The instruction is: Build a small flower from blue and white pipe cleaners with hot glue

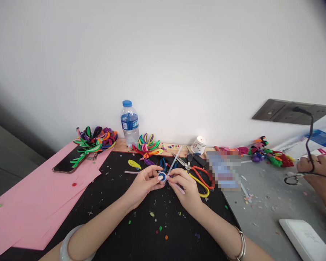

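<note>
A small blue and white fuzzy piece (pixel 162 176) is pinched between the fingertips of my left hand (pixel 148 181), over the black mat (pixel 141 232). My right hand (pixel 186 188) touches its right side, with fingers closed on a pale strip (pixel 176 159) that points up and away. Behind my hands lie a yellow loop (pixel 134 164), a purple loop (pixel 151 163) and blue loops. Pliers with red handles (pixel 203 175) and a tool with yellow handles (pixel 202 186) rest right of my right hand.
A water bottle (pixel 129 123), colourful fuzzy bundles (pixel 96 139) and a paper cup (pixel 199 145) stand along the wall. A phone (pixel 69 159) lies on pink sheets (pixel 43 203) at left. Another person's hand (pixel 316 166) holds a black cable at right, beyond a white device (pixel 306 237).
</note>
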Tool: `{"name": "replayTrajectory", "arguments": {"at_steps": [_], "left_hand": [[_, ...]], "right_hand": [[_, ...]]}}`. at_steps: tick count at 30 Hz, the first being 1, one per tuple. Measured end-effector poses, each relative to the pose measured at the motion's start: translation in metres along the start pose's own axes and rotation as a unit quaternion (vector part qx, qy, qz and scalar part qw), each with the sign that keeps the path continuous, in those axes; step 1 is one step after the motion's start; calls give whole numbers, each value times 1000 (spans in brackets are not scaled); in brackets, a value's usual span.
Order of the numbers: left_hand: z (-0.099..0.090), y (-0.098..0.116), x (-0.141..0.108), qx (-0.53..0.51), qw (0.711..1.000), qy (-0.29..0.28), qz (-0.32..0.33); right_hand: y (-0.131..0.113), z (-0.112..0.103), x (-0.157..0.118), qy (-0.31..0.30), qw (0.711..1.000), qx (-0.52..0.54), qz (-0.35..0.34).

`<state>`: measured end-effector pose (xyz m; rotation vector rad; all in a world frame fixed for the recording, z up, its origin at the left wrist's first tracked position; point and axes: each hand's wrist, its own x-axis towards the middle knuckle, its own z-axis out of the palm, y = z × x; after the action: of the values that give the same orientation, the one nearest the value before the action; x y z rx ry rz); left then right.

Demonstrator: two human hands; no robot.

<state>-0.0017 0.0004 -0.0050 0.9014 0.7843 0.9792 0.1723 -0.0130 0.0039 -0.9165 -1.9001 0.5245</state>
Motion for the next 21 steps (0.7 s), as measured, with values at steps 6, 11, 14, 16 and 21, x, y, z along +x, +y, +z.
{"name": "replayTrajectory", "arguments": {"at_steps": [6,11,14,16,21], "left_hand": [[0,0,0,-3,1000,8,0],[1,2,0,9,1000,24,9],[1,4,1,7,999,35,12],[2,5,1,3,999,40,13],[3,6,0,0,998,53,14]], "right_hand": [[-1,0,0,1,1000,5,11],[-2,0,1,4,998,13,53],[-2,-1,2,-3,997,16,82],[-1,0,2,-8,995,16,100],[2,2,0,-23,992,27,118]]}}
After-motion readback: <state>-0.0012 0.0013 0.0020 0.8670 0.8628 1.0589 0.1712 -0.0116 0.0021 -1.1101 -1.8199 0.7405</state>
